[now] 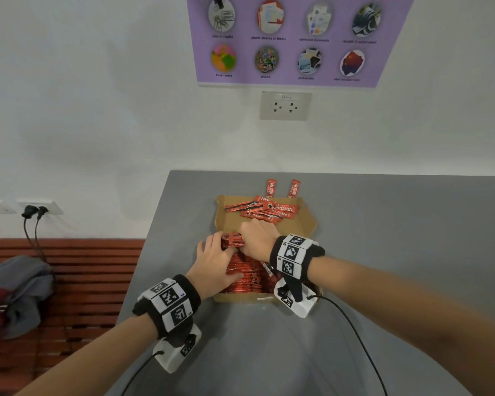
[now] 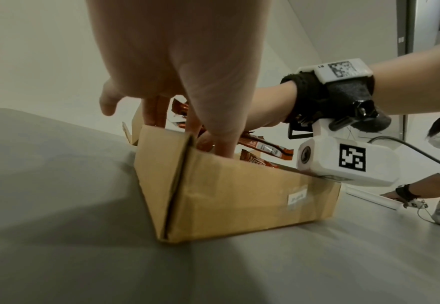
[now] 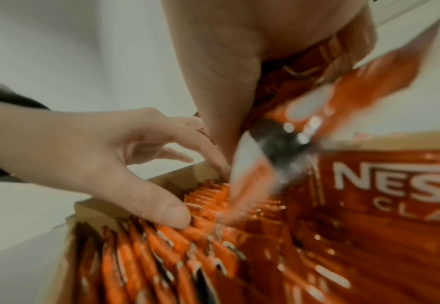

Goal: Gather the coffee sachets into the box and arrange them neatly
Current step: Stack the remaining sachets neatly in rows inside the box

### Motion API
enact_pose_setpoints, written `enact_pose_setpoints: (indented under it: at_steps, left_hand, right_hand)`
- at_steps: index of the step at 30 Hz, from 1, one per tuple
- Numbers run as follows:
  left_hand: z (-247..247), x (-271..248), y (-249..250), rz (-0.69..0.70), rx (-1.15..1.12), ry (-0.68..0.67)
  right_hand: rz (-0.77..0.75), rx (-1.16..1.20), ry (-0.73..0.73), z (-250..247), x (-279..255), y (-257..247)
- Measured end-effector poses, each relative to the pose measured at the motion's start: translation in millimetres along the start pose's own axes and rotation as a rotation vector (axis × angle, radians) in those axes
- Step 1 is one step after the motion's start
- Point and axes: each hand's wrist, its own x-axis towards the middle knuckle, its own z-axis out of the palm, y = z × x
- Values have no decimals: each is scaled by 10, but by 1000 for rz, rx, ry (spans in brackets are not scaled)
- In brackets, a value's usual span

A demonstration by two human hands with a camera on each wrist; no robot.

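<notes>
Right hand (image 1: pixel 256 235) grips a sachet bundle (image 1: pixel 232 240); left hand (image 1: pixel 216 262) spread, steadying the row. Sachets look light, slippery: pinch mid-length.

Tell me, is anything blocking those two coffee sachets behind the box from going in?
Mostly no. The two sachets lie just past the open box. Only a loose pile of sachets fills that far end.

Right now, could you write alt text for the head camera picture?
Two hands, left hand and right hand, tidy red coffee sachets in a cardboard box on a grey table; two sachets lie just beyond it.
</notes>
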Motion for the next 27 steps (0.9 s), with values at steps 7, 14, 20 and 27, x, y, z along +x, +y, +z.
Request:
enact_pose_setpoints:
  at_steps: [7, 14, 20, 27]
  left_hand:
    - [-37, -8, -5, -10, -47, 47]
    - [-103, -12, 56, 36, 58, -19]
    - [-126, -2, 63, 33, 118, -124]
    - [-305, 69, 86, 11, -311, 164]
  right_hand:
    - [128, 269, 92, -113, -24, 272]
    - [95, 255, 47, -220, -117, 445]
    - [117, 235, -2, -43, -34, 418]
    - [101, 561, 125, -173, -68, 408]
